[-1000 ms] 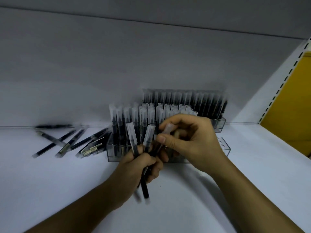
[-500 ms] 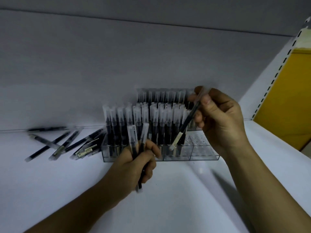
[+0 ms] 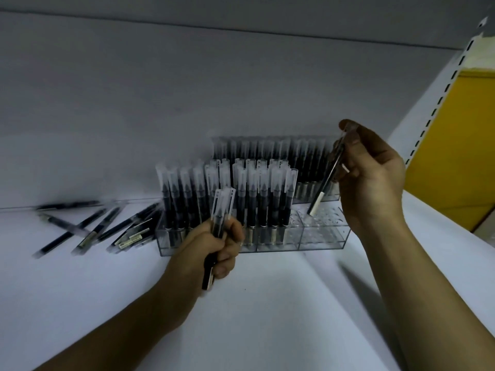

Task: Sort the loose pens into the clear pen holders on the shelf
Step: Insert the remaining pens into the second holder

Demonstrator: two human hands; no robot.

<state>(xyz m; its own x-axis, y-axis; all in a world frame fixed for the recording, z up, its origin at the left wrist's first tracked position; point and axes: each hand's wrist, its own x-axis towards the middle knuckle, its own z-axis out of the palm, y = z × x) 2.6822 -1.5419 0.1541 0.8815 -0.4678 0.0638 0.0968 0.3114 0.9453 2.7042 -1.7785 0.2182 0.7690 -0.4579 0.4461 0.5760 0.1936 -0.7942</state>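
Where the white flat shelf point(image 3: 267, 317) meets the grey back wall point(image 3: 160, 89), two clear acrylic pen holders point(image 3: 320, 241) are set one behind the other. Roughly ten loose black pens point(image 3: 107, 228) are scattered to their left. Two clear-capped black pens point(image 3: 222, 210) are clenched in the left hand point(image 3: 211, 250). One black pen point(image 3: 325, 180) is pinched by the right hand point(image 3: 372, 178), tilted, its pale end held over the open holes of the front holder's right compartment.
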